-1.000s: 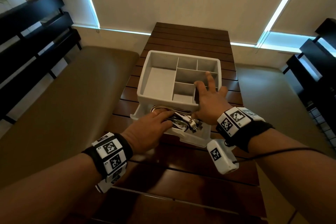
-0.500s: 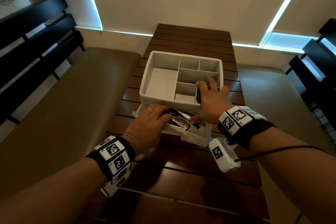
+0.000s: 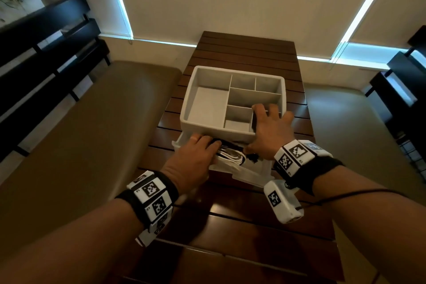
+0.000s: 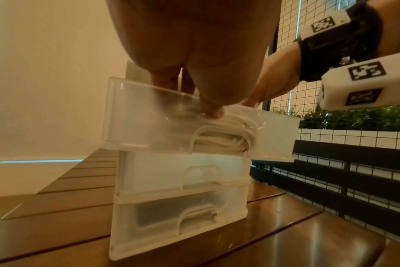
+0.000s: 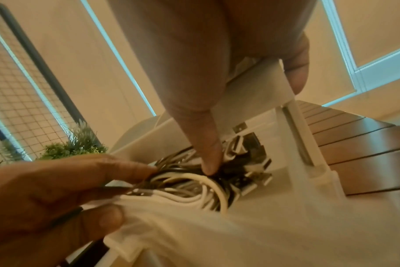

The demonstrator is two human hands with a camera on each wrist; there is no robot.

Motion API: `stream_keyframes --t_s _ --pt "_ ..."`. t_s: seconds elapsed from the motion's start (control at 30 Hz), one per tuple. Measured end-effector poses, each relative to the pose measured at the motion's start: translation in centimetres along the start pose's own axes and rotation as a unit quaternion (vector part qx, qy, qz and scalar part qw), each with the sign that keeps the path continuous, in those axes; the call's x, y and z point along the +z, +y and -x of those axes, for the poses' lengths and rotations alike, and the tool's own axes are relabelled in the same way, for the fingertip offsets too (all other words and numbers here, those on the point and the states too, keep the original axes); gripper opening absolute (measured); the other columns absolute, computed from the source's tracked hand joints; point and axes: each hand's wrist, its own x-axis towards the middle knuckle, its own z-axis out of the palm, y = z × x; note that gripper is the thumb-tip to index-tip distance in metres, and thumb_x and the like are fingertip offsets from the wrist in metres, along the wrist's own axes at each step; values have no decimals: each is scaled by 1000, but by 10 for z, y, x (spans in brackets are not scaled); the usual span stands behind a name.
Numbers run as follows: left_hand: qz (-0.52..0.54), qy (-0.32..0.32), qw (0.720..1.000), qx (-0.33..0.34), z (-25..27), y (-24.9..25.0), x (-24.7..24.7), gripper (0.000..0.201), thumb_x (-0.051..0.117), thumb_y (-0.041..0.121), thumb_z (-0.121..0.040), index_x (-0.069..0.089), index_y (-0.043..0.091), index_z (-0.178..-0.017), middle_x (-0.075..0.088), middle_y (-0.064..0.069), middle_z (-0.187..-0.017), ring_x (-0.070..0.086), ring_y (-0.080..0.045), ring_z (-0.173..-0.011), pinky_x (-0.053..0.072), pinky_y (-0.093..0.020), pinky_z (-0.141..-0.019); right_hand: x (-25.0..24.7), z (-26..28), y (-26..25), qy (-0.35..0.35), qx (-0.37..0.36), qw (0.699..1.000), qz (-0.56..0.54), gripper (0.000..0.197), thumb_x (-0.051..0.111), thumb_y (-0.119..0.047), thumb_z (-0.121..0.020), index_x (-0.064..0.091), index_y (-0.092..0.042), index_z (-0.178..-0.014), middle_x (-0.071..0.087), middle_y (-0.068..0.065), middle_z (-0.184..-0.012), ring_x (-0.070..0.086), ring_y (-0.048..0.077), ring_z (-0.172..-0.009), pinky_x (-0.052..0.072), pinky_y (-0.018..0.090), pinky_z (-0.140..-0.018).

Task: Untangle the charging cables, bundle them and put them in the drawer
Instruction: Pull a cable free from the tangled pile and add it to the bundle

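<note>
Slatted wood table (image 3: 242, 57) | translucent drawer (image 4: 149, 130) | left hand (image 3: 193, 161), right hand (image 3: 269, 131) fingers pressing coiled cables (image 5: 194, 187)

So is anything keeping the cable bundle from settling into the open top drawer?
Nothing visible. The black and white cable bundle already lies inside the clear plastic top drawer, with the left hand and right hand on it.

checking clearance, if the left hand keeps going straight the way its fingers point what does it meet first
Probably the cables in the open top drawer: the left hand already touches them. Beyond, likely the cabinet opening; depth unclear.
</note>
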Motion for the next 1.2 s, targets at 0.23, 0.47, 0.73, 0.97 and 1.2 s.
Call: stream_keyframes --t_s 0.23,0.47,0.73,0.97,1.2 --pt "-26 43 999 -16 -7 7 6 27 54 22 -83 71 9 -99 69 -13 -88 64 -35 -78 56 -42 -58 -8 -1 -2 -39 -14 999 -19 88 76 -40 -74 19 -34 -141 23 7 -144 21 42 -129 37 52 -101" --pt "25 91 993 -75 -6 3 8 24 79 20 -75 72 13 -97 71 -7 -89 67 -29 -73 56 -39 -59 -15 6 7 -93 -47 994 16 129 91 -44 -50 5 -37 -146 13 3 -151 14 40 -135 39 57 -101" --pt "-53 112 991 -51 -9 -15 -2 23 85 18 -63 74 15 -83 69 -6 -80 65 -32 -75 50 -41 -72 -1 4 9 1 -65 998 4 104 83 -35 -69 13 -33 -145 23 7 -143 25 40 -127 42 51 -99" --pt "128 203 933 -267 6 -39 -11 91 95 28 -48 50 14 -126 51 -9 -123 46 -23 -112 38 -38 -97 19 19 36 115 -126 975 -143 132 92 -22 -55 -2 -46 -146 -19 -6 -157 5 33 -143 33 42 -108" --pt "402 31 863 -304 -5 -68 -5 68 84 -4 -63 52 23 -117 65 -1 -110 62 -17 -106 51 -40 -96 51 10 62 14 28 893 -449 104 87 -5 -60 28 -21 -145 54 1 -132 52 22 -125 48 33 -94"
